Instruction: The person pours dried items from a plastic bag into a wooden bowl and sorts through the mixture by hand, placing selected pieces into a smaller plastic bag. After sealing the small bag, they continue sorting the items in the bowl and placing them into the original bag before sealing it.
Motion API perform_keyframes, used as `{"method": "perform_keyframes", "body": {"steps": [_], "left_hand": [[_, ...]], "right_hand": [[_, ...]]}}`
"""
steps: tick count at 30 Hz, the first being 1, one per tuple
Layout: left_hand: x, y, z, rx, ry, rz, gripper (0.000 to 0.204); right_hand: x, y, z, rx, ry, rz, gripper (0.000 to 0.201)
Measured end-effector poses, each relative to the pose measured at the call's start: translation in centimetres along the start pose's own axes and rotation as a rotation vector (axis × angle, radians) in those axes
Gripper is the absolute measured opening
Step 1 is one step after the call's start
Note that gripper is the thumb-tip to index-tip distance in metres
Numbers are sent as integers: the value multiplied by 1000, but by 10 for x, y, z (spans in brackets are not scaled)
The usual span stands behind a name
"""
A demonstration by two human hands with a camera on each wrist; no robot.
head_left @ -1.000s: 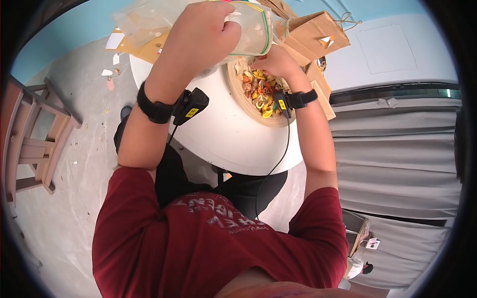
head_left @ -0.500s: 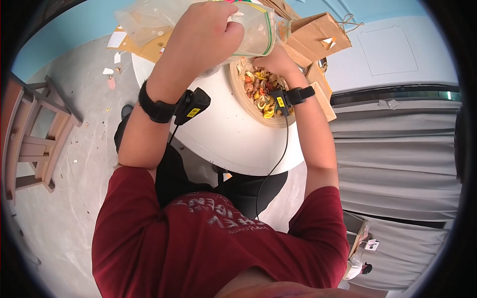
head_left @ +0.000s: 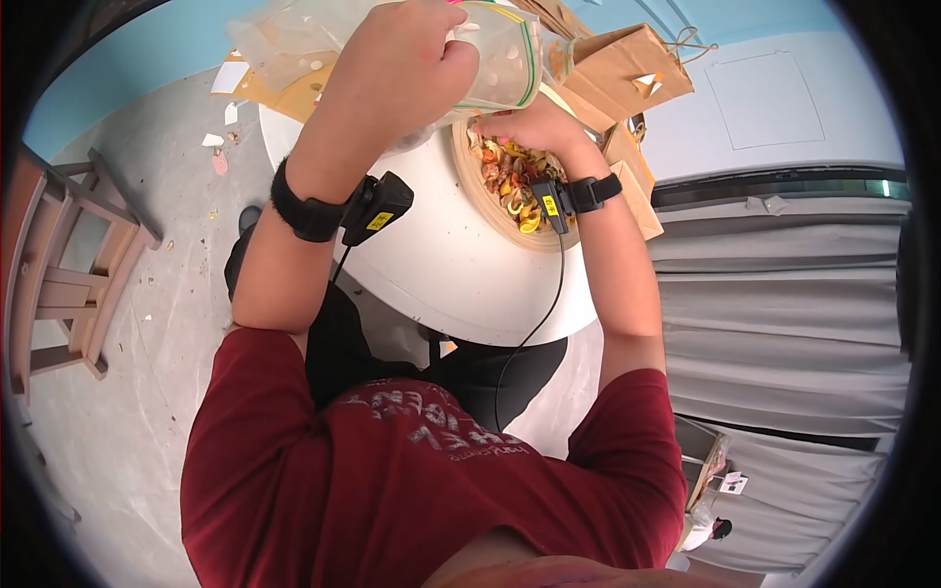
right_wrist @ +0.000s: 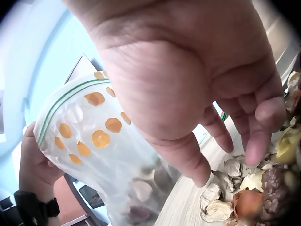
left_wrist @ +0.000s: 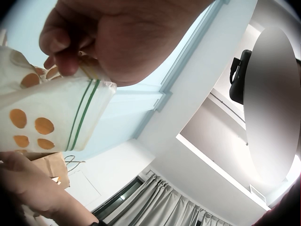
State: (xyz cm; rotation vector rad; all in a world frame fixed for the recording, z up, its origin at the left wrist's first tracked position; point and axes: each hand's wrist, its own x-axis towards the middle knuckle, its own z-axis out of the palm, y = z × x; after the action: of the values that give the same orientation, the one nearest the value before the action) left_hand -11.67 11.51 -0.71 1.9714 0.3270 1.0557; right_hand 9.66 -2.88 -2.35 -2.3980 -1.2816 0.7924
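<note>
My left hand (head_left: 417, 64) grips the upper rim of a clear zip bag (head_left: 508, 73), thumb against curled fingers. Orange dots and a green zip line show on the bag (left_wrist: 51, 117) in the left wrist view. Beside it, my right hand (head_left: 534, 125) reaches over a round wooden plate (head_left: 468, 186) heaped with potpourri (head_left: 510, 181). From the right wrist, the right hand's fingers (right_wrist: 256, 148) point down, loosely bent and spread from the thumb, just above dried petals (right_wrist: 216, 209) and a pinecone (right_wrist: 274, 190). Some pale pieces (right_wrist: 141, 190) lie low in the bag.
The plate stands on a round white table (head_left: 431, 255). Behind it are a brown paper bag (head_left: 622, 78) and a flat tan sheet (head_left: 284, 98). A wooden chair (head_left: 74, 265) stands at the left. Scraps (head_left: 213, 140) litter the floor, and grey curtains (head_left: 774, 314) hang at the right.
My right hand has shifted left over the potpourri, its fingers now stretched toward the plate's left side. The left hand keeps its grip on the zip bag in nearly the same place.
</note>
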Motion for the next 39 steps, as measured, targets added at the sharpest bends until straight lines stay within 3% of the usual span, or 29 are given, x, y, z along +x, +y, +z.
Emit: {"method": "perform_keyframes", "body": {"steps": [6,15,27,33,36,39], "left_hand": [[0,3,0,-16,-16,-29,42],[0,4,2,6,-18,-3,42],[0,4,2,16,-6,-1,42],[0,2,2,14,-2,5,42],[0,2,1,11,-16,1,42],[-1,4,2,11,-12,-29,41]], "right_hand": [[-10,2,8,-73,49,-227,55],[-18,-14,20,-278,157,-247,36],[-5,5,25,-254,293,-372,23],[-6,11,12,-282,310,-267,20],[-6,26,-1,68,254,-99,18],[-16,28,-20,197,330,8,13]]}}
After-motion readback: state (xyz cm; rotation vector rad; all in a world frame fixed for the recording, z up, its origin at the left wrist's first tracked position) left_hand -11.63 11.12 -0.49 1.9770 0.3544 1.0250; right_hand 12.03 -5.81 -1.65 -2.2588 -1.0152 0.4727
